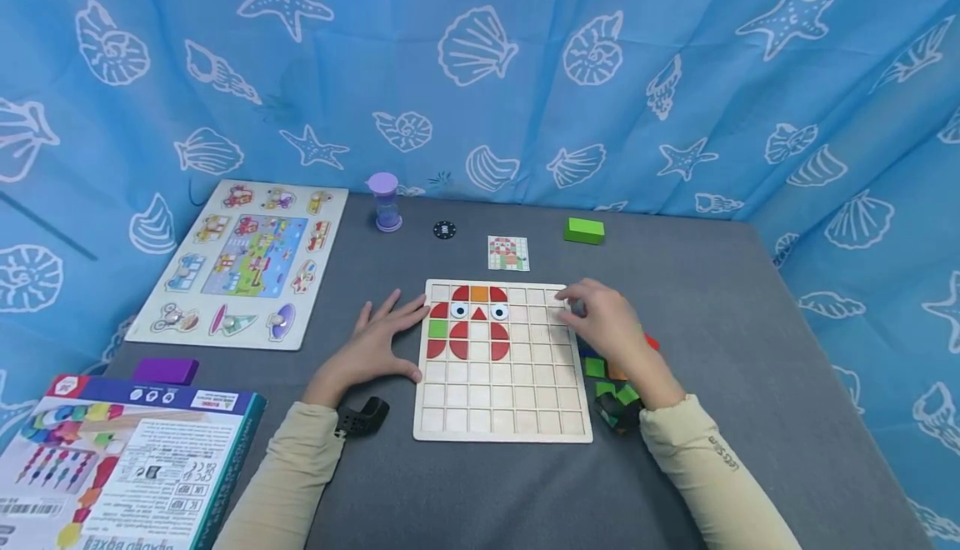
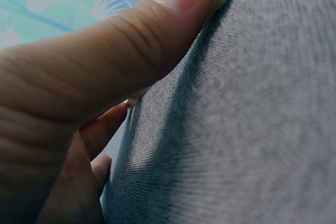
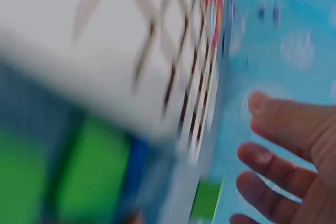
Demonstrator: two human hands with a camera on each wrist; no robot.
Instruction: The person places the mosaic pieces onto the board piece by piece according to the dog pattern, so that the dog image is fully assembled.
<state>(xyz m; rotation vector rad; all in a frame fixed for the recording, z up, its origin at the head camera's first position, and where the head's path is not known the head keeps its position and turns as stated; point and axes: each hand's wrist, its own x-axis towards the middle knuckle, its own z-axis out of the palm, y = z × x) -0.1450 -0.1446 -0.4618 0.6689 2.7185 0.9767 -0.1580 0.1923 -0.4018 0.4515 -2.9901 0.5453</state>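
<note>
A wooden grid board (image 1: 504, 400) lies on the grey table, with red, orange, green and eye-printed tiles (image 1: 459, 329) in its upper left squares. My left hand (image 1: 372, 348) rests at the board's left edge, thumb and fingers spread. In the left wrist view the thumb (image 2: 157, 24) touches the board's edge. By the upper right corner of the board is my right hand (image 1: 609, 323), its fingers parted from the thumb with nothing between them, as the right wrist view shows. Loose coloured blocks (image 1: 595, 367), several of them green, lie right of the board, partly hidden under the right forearm.
Behind the board lie a small pattern card (image 1: 508, 253), a green block (image 1: 584, 231), a black disc (image 1: 444, 230) and a purple sand timer (image 1: 386, 202). To the left are a picture puzzle board (image 1: 318, 267), a purple block (image 1: 165, 371) and a printed box (image 1: 127, 467).
</note>
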